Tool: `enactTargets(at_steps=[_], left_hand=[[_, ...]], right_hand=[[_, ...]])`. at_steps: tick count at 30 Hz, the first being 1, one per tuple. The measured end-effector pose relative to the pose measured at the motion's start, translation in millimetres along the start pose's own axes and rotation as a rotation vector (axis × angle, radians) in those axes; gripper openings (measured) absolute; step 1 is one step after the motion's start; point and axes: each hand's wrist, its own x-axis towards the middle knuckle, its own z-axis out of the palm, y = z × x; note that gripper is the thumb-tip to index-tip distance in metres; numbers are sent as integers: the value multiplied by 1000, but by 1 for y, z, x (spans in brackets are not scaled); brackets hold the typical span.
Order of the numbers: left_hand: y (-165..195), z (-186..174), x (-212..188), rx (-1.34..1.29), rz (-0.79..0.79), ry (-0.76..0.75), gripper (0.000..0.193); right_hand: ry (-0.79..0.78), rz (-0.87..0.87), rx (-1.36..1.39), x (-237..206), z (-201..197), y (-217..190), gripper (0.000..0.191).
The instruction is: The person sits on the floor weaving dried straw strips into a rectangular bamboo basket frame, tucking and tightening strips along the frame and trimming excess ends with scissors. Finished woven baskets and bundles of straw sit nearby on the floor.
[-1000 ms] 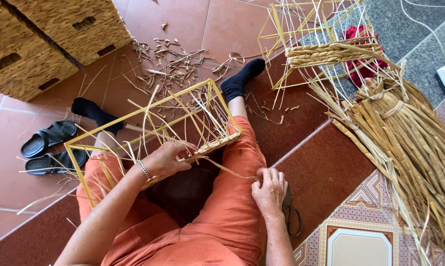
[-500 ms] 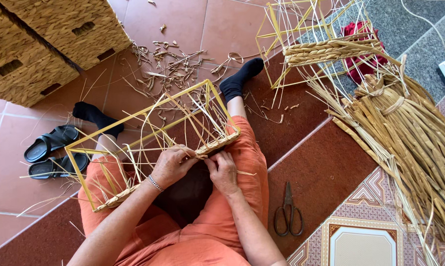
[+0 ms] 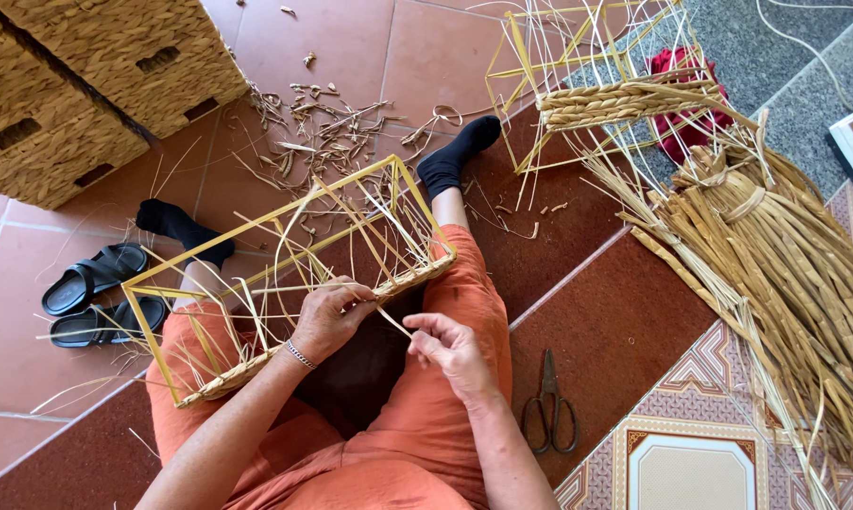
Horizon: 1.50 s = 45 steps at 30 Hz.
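Seated on tiled floor (image 3: 587, 283), orange trousers, black socks, yellow wire frame (image 3: 285, 274) resting across lap. Frame tilted, lower edge partly woven with straw, loose strands sticking up through it. Left hand (image 3: 327, 316) on woven lower edge of frame, fingers curled around strands there. Right hand (image 3: 450, 345) just beside it, thumb and fingers pinching one thin straw strand (image 3: 393, 321) running back to the weave. Scissors (image 3: 549, 406) flat on floor just right of right knee, untouched. Big straw bundle (image 3: 785, 274) further right. Second frame (image 3: 606, 85), partly woven, upright beyond right foot, red cloth (image 3: 682, 66) behind it. Straw offcuts (image 3: 323, 132) scattered ahead of frame. Woven baskets (image 3: 96, 85) top left, black sandals (image 3: 96, 293) by left foot.
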Motion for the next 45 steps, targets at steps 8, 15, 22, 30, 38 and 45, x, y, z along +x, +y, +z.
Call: enactTargets(at_steps=[8,15,22,30,38,45], left_hand=[[8,-1,10,94,-290,-180,11],[2,-5,12,23,-173,-200,15],[1,-31,14,-174,-308,-282,40],[11,-37,21,46,239,-109,29],[-15,-19,30,234,157,-173,16],[-38,-11,35,-212,-415,-318,11]], right_hand=[[-41,-205,130,-12,23,-29,21],[40,-489,-234,-6,23,-14,20],[15,-271,-455,26,30,2,21],[121,-243,-432,55,56,11,25],[296,-505,-439,49,40,18,24],[371,-221,-211,54,20,69,14]])
